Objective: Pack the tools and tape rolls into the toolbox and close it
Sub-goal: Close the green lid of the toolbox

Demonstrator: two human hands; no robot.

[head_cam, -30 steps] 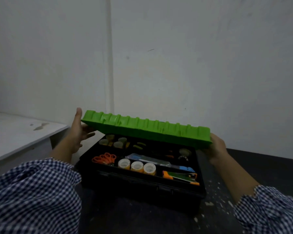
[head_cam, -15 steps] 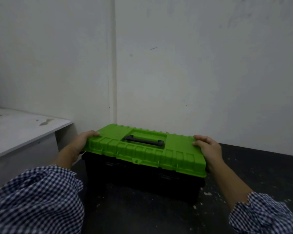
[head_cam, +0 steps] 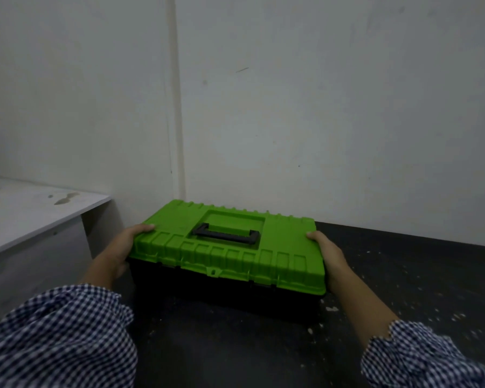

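holding the toolbox (head_cam: 224, 292) by both ends, we record the following. it sits on the dark counter (head_cam: 403, 275), close to the white wall (head_cam: 319, 107), with its long side toward us. the green lid (head_cam: 235, 256) is down flat on the black body and meets it all along the near edge. the black carry handle (head_cam: 226, 234) lies folded in its recess on top of the lid. a small green tab (head_cam: 213, 272) hangs at the middle of the lid's near edge. the contents are hidden.

left grip (head_cam: 123, 247): clamped on the lid's left end, thumb on top by the far left corner, palm against the end. we cannot see the other fingers behind the box.

right grip (head_cam: 329, 256): clamped on the lid's right end, thumb on top at the right edge, palm against the end, remaining fingers out of sight.

checked sleeves (head_cam: 56, 337) cover both forearms at the near edge of view. pale flecks speckle the counter, mostly right of the box. a stained white shelf (head_cam: 25, 214) stands to the left, apart from the box.
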